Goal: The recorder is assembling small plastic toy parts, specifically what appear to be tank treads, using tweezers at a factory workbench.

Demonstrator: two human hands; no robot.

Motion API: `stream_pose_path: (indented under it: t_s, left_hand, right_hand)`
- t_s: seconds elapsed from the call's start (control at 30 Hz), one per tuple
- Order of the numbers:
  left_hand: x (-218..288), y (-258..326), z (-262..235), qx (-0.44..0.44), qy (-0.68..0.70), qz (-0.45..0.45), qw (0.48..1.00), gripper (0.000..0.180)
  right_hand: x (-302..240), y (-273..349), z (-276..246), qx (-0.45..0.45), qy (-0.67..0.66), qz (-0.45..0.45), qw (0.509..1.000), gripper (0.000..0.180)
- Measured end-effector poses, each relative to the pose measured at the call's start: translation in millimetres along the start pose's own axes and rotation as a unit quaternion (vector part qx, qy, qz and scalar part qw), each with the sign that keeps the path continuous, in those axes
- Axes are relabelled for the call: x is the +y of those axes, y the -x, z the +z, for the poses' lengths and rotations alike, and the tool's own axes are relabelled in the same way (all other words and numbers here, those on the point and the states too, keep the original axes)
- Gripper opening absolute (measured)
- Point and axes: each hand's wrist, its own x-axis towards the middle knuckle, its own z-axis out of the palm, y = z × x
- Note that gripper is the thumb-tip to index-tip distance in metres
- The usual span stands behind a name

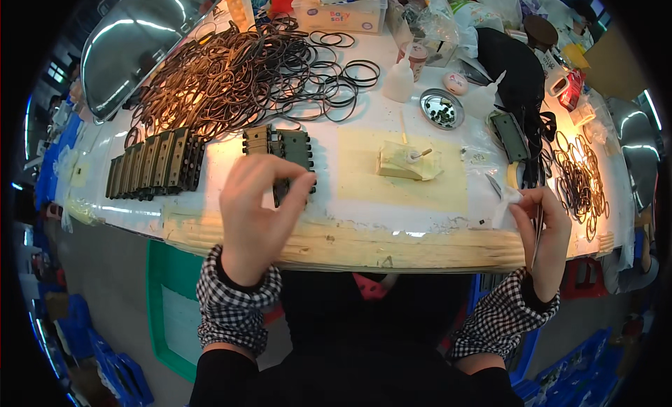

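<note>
- Head view: the left hand (255,214) pinches a dark green rectangular part (294,170) between thumb and fingers, at the near middle of the worktop (392,239).
- The part belongs to a short row of like parts; a longer row of parts (154,165) lies to the left.
- The right hand (544,232) grips thin tweezers (536,240) and a white wipe (505,200), near the right edge.
- A heap of black rubber rings (238,74) lies far left.
</note>
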Motion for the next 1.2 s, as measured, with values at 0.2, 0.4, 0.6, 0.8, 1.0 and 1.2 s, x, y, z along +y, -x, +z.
stream_pose_path:
  t_s: [0.2, 0.4, 0.6, 0.8, 1.0, 1.2]
  left_hand:
    - [-61.0, -52.6, -51.0, 0.028, -0.064, -0.088, 0.994, 0.022]
    - [-26.5, -31.6, -15.4, -0.077, -0.214, -0.036, 0.973, 0.042]
    - [-4.0, -15.2, 26.8, -0.172, -0.326, -0.066, 0.927, 0.086]
    - [-6.9, -11.9, 33.2, -0.122, -0.39, -0.025, 0.912, 0.076]
    - [-17.0, -13.0, 31.3, -0.075, -0.29, -0.012, 0.954, 0.067]
    - [-23.6, -5.6, 25.8, 0.052, 0.095, -0.058, 0.992, 0.061]
  right_hand:
    - [6.8, 5.8, 1.2, 0.163, -0.003, 0.032, 0.986, 0.007]
    - [-7.9, 3.4, 10.7, 0.189, -0.025, 0.014, 0.982, 0.009]
    - [-23.4, 2.1, 28.2, 0.163, -0.072, -0.03, 0.984, 0.007]
    - [-29.8, 2.3, 40.6, 0.135, -0.064, -0.062, 0.987, 0.007]
    - [-39.5, -0.5, 40.5, 0.128, -0.137, -0.081, 0.979, 0.057]
    - [-31.1, -35.8, -50.9, 0.078, -0.045, -0.047, 0.995, 0.06]
